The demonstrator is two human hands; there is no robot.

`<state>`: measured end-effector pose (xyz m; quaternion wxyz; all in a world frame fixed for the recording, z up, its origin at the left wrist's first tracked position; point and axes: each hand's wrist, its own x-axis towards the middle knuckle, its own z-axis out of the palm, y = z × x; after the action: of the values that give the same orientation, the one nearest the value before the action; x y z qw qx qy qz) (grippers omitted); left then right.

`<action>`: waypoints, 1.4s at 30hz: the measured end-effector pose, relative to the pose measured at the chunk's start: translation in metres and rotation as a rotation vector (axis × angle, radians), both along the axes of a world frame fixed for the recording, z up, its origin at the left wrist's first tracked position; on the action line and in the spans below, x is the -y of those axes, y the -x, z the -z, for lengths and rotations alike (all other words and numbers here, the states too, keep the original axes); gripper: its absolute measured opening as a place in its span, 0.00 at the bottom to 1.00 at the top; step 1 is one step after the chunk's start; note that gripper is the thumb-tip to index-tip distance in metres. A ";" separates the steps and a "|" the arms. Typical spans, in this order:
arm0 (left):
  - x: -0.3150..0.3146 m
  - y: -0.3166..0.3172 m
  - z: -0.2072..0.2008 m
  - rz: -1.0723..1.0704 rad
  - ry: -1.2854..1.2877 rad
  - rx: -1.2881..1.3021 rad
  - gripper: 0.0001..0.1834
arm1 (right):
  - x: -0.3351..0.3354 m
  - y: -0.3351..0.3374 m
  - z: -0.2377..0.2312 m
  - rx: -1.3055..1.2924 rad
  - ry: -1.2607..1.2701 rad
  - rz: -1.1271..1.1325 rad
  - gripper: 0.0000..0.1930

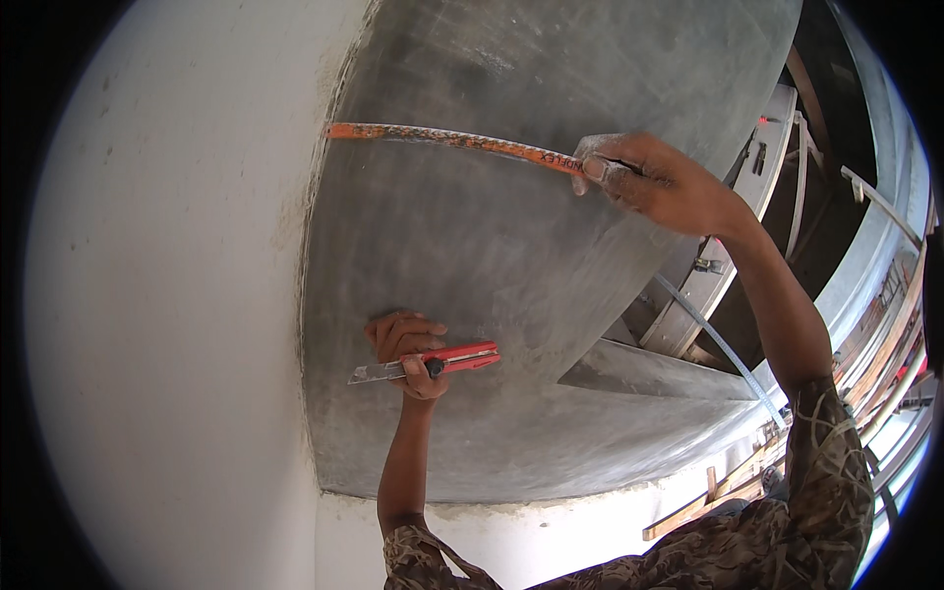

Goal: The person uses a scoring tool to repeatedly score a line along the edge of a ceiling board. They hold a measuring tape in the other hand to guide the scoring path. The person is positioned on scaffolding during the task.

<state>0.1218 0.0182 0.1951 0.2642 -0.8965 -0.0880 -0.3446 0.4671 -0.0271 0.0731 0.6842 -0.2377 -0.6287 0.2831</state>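
Observation:
My right hand [649, 182], dusty at the fingertips, pinches one end of a worn orange hacksaw blade [442, 138]. The blade stretches left across a smooth grey surface [472, 256], bowing slightly. Its far end meets the joint where the grey surface joins a white wall [177, 295]. Closer to me, my left hand [408, 344] is closed around a red snap-off utility knife [472, 356] with a black knob. The knife's metal blade [376, 373] sticks out toward the wall. Both hands are over the grey surface, well apart from each other.
A rough, ragged seam [307, 226] runs along the wall. To the right, the grey surface ends at an angled notch [649, 369], beyond which lie a pale metal frame [698, 295] and a thin light strip [723, 344]. Wooden lengths [698, 511] lie at the lower right.

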 end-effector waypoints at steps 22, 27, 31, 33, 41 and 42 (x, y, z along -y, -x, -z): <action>-0.001 0.005 -0.002 -0.011 -0.017 -0.007 0.26 | 0.005 -0.012 -0.001 -0.055 -0.085 0.038 0.19; 0.000 0.000 0.002 -0.014 -0.007 0.007 0.26 | -0.025 0.032 0.012 -0.086 -0.276 0.179 0.16; -0.003 0.003 0.001 -0.013 -0.013 0.007 0.26 | -0.018 0.077 -0.021 -0.240 -0.148 0.067 0.13; 0.000 0.008 -0.002 -0.044 -0.022 -0.013 0.28 | -0.013 0.083 -0.051 -0.299 -0.129 -0.013 0.15; 0.000 -0.001 0.000 -0.011 -0.022 -0.013 0.26 | -0.044 0.052 -0.153 -0.202 -0.246 0.397 0.15; 0.000 0.000 0.000 -0.018 -0.023 -0.014 0.26 | -0.046 0.053 -0.150 -0.216 -0.275 0.401 0.14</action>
<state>0.1219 0.0177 0.1947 0.2779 -0.8950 -0.0903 -0.3371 0.4145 0.0184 0.2232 0.8157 -0.2306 -0.5249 0.0777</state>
